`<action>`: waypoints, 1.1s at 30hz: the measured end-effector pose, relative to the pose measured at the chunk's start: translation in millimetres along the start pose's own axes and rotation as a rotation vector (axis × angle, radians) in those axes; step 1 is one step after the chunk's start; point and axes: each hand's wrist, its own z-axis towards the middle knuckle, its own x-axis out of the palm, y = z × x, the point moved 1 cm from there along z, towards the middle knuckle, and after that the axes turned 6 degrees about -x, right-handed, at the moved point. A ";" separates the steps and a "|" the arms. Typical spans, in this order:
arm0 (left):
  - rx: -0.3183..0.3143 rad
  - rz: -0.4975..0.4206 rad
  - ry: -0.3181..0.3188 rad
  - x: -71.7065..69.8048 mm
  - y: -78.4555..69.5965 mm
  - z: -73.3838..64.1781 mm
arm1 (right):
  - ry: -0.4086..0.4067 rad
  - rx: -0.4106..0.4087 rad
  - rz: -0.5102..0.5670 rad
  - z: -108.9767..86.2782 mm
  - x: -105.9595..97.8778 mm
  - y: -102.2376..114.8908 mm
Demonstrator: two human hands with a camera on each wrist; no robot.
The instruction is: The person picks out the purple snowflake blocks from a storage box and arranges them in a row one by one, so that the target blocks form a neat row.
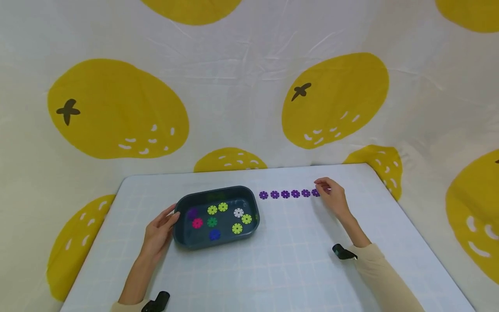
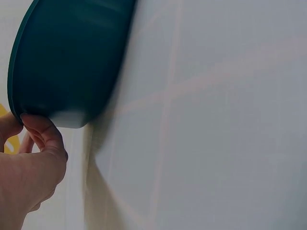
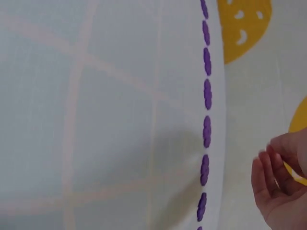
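Beige fabric sleeves lie nearest my head camera, along the bottom of the frame, each with a small black device by its cuff. Left of centre I see the left grip, a bare hand pinching the left rim of a dark blue-green, rounded rectangular tray. I cannot tell whether its base touches the white table with faint plaid lines. Inside the tray I count nine flower-shaped discs: four yellow-green, and one each of white, pink, green, blue and purple. Just right of it, a straight row of purple flower-shaped discs runs near the table's far edge. At the row's right end, the right grip hides part of it; my right wrist view shows the fingers loosely bent, nothing visible between them. Behind, a white cloth with big yellow fruit prints fills the upper frame.
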 end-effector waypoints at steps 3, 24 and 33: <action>-0.002 -0.001 0.005 1.0 -0.5 1.1 | 0.024 -0.016 0.002 2.8 4.3 10.6; 0.001 -0.016 -0.002 0.3 0.3 0.4 | 0.188 -0.128 0.113 12.5 59.7 88.6; 0.019 -0.009 0.013 0.8 1.6 0.5 | 0.229 -0.154 0.186 16.5 93.0 117.5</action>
